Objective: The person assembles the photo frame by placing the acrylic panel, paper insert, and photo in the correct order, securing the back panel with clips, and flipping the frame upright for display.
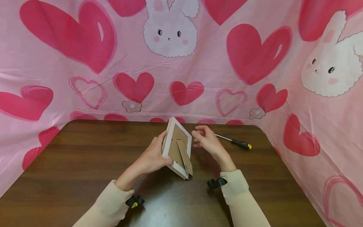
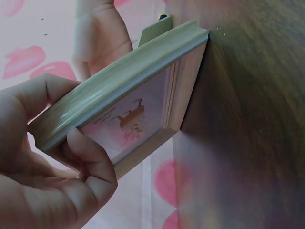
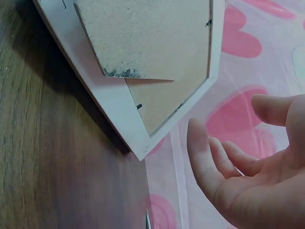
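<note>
A picture frame (image 1: 166, 148) stands tilted over the table, its brown backing board (image 1: 174, 149) and easel leg (image 1: 184, 156) turned to the right. My left hand (image 1: 153, 154) grips its left side, thumb on the back border and fingers around the front. In the left wrist view the glazed front shows a small printed picture (image 2: 131, 121) inside a pale wooden border. My right hand (image 1: 208, 140) is held just right of the frame, fingers loosely bent and nothing in them. From the right wrist, small dark tabs (image 3: 139, 106) show along the edge of the backing board.
Behind my right hand a screwdriver (image 1: 241, 144) with a black and yellow handle lies on the dark wooden table (image 1: 85, 167). A pink cloth (image 1: 175, 69) with hearts and rabbits hangs along the back and sides. Dark straps with small devices (image 1: 216, 183) sit at both wrists.
</note>
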`<state>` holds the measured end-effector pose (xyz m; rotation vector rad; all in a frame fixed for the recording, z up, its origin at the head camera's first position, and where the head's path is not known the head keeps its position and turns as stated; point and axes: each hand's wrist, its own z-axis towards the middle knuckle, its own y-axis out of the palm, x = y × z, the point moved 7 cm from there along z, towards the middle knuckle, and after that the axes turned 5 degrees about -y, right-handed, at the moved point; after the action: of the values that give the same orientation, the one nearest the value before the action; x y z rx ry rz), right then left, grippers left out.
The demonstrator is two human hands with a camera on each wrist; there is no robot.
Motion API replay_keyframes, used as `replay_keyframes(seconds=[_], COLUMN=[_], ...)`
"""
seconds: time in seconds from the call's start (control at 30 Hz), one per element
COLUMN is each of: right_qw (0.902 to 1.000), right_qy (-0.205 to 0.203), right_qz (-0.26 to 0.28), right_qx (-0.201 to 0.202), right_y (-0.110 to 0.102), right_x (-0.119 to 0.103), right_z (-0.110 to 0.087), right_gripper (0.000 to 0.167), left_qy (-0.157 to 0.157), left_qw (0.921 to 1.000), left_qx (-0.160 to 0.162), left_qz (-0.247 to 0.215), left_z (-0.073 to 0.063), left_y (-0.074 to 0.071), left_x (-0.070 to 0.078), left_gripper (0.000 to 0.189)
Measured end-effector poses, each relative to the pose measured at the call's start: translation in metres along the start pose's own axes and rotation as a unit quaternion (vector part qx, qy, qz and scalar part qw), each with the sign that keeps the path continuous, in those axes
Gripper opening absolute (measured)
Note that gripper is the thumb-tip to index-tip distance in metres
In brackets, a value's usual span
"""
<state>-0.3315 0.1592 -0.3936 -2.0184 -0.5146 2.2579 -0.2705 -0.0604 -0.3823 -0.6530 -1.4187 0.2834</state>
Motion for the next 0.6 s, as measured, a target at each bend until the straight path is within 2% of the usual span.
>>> replay_keyframes(seconds=[0.3, 0.6], right_qw=[0.9999, 0.9997], right_qy=[-0.007, -0.01], right_qz=[0.012, 0.022], right_qx=[0.008, 0.009], right_y=[0.002, 0.005], right_x=[-0.006, -0.014], right_z=[-0.001, -0.004], right_gripper=[0.052, 0.051], left_qy=[0.021, 0.05], left_qw=[0.9985, 0.9978], left_qx=[0.04, 0.03], left_qz=[0.03, 0.031], left_z=[-0.004, -0.006], left_y=[-0.01, -0.01], left_x=[0.011, 0.02], left_gripper=[0.109, 0.111])
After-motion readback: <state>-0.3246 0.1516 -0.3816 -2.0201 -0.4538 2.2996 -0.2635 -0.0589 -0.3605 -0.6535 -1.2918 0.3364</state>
